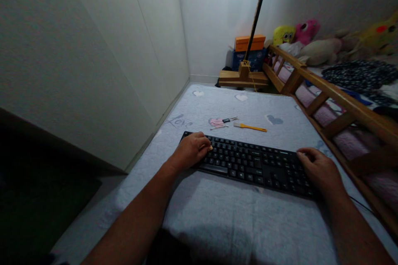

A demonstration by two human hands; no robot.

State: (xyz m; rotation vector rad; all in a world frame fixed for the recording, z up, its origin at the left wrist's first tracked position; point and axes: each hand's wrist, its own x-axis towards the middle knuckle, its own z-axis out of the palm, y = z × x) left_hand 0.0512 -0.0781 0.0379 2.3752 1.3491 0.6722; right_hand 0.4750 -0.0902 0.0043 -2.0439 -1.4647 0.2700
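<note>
A black computer keyboard point(245, 161) lies slantwise across the bedspread, its far left corner higher in the view than its right end. Over the left-hand keys rests my left hand point(195, 149), closed with curled fingers. A small tan bit point(211, 148) shows at its fingertips, too small to name. My right hand point(321, 169) grips the keyboard's right end, thumb and fingers bent around the edge. Beyond the keyboard lie a yellow-handled brush point(253, 127) and a few thin metal-tipped tools point(229, 120) beside a pink piece point(216, 122).
The pale bedspread point(236, 223) has heart prints. White cupboard doors point(102, 49) stand close on the left. A wooden bed rail point(342, 99) runs along the right, with plush toys point(306, 31) behind. A wooden stand point(244, 75) and an orange box point(250, 43) are at the far end.
</note>
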